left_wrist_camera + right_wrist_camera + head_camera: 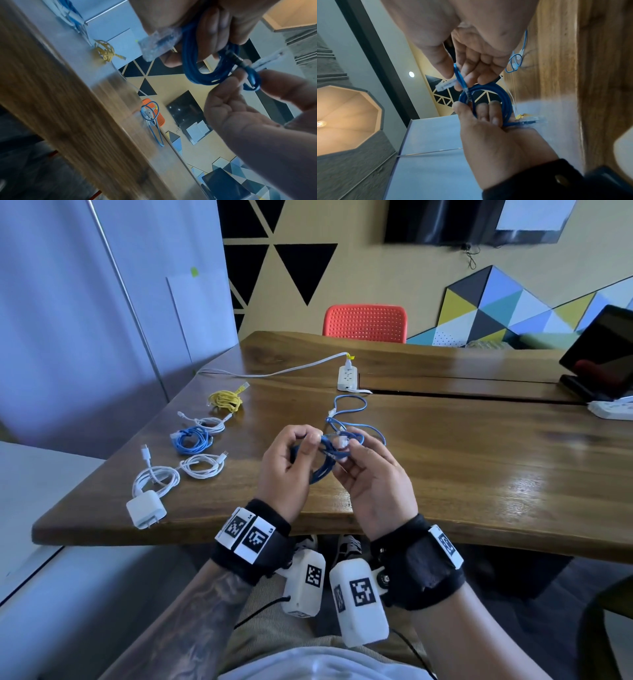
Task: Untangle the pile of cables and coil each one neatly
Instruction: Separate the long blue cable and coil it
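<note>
— One dark blue cable [322,463], looped into a small coil, clear plug at each end, held above the table edge between my hands.
— Grip?
— My left hand [286,470] curls round the coil; my right hand [373,474] pinches its free end.

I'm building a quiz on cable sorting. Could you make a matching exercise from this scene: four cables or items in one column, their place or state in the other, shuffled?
Things:
1. dark blue cable
2. yellow cable
3. light blue cable
4. white charger

States:
A. lying loose, uncoiled, beyond the hands
B. at the near left table edge
C. held as a coil in both hands
D. bundled, farthest in the left row

Pairs: 1-C, 2-D, 3-A, 4-B
</note>
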Action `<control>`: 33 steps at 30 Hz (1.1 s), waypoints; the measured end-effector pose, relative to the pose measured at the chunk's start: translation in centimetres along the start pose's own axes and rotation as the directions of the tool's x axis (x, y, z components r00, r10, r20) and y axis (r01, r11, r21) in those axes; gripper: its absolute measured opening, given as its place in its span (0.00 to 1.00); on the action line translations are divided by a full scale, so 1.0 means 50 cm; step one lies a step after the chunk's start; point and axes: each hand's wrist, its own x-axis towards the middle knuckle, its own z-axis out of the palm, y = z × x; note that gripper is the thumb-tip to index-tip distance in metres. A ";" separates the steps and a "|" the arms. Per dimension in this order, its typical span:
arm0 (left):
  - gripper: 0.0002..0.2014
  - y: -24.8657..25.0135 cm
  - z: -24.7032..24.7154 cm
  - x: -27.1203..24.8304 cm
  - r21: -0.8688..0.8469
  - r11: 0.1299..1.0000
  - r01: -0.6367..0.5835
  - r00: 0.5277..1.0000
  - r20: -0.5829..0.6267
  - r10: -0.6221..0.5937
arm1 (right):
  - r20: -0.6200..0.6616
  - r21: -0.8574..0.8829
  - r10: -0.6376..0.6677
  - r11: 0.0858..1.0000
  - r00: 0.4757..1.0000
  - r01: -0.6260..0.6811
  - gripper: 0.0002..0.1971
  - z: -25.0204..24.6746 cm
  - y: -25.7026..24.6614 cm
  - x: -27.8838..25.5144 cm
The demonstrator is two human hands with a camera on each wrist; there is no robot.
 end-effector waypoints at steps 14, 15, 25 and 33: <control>0.12 0.011 -0.012 0.014 -0.115 0.989 0.094 0.995 -0.026 -0.097 | 0.222 -0.067 0.008 0.998 0.975 0.007 0.03 -0.015 -0.020 -0.003; 0.12 0.016 -0.013 0.014 -0.169 0.976 0.140 0.989 -0.019 -0.145 | 0.245 -0.071 0.015 0.998 0.969 0.002 0.06 -0.017 -0.021 -0.004; 0.07 0.052 -0.046 0.029 -0.413 0.800 0.435 0.894 0.306 -0.328 | 0.206 -0.379 -0.298 0.854 0.932 0.357 0.08 -0.032 -0.023 0.005; 0.14 0.049 -0.041 0.019 -0.026 0.996 0.085 0.953 0.294 -0.074 | 0.099 -0.376 -0.382 0.840 0.919 0.390 0.10 -0.020 -0.005 0.009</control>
